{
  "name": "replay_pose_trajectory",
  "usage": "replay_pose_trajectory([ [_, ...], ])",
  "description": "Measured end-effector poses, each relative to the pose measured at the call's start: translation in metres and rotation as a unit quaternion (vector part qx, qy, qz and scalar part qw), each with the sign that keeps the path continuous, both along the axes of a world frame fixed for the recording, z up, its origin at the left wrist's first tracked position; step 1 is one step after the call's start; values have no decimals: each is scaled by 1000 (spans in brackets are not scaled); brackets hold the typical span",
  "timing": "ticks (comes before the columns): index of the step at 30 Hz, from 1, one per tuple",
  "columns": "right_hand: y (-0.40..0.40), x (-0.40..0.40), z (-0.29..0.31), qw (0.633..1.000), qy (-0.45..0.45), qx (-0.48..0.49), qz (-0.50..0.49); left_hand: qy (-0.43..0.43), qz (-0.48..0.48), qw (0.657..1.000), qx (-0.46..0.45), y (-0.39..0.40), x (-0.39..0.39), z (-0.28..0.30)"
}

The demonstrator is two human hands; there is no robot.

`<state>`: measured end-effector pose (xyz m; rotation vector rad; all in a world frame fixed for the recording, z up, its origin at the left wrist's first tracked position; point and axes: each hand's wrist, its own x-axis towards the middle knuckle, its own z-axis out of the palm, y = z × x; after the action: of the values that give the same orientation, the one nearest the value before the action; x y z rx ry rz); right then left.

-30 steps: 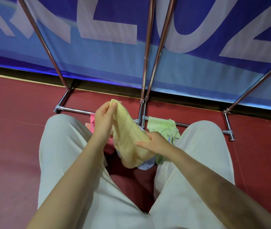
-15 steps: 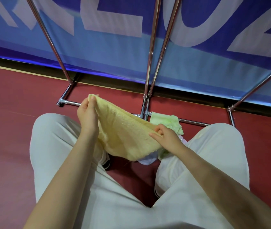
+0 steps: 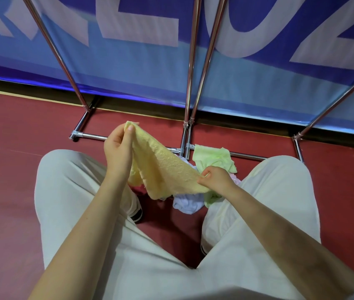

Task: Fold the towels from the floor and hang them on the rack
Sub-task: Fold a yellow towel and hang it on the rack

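Observation:
A yellow towel (image 3: 165,169) is stretched between my hands above my knees. My left hand (image 3: 118,148) pinches its upper corner, raised to the left. My right hand (image 3: 216,179) pinches the opposite edge, lower and to the right. Under the towel, on the red floor, lie a green towel (image 3: 211,156), a white one (image 3: 185,203) and a bit of a pink one (image 3: 140,188), partly hidden. The chrome rack (image 3: 190,68) stands just beyond the pile, its poles rising out of view.
My knees in light trousers (image 3: 68,191) frame the pile on both sides. The rack's base bars (image 3: 91,136) run along the floor in front of me. A blue banner (image 3: 128,68) closes off the back.
My hands have pulled apart, spreading the bunched yellow towel out between them. The left hand has risen slightly, and the right has shifted right along the edge.

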<state>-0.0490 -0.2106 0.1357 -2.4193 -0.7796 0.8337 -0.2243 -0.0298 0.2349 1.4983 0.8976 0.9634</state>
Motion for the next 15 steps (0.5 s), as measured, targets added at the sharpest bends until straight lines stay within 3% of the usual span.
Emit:
replay_pose_trajectory([
  [7, 2, -2, 1, 997, 64, 43, -3, -15, 9, 1000, 8, 1, -3, 8],
  [15, 1, 5, -6, 996, -15, 62, -55, -4, -6, 1000, 18, -5, -2, 10],
])
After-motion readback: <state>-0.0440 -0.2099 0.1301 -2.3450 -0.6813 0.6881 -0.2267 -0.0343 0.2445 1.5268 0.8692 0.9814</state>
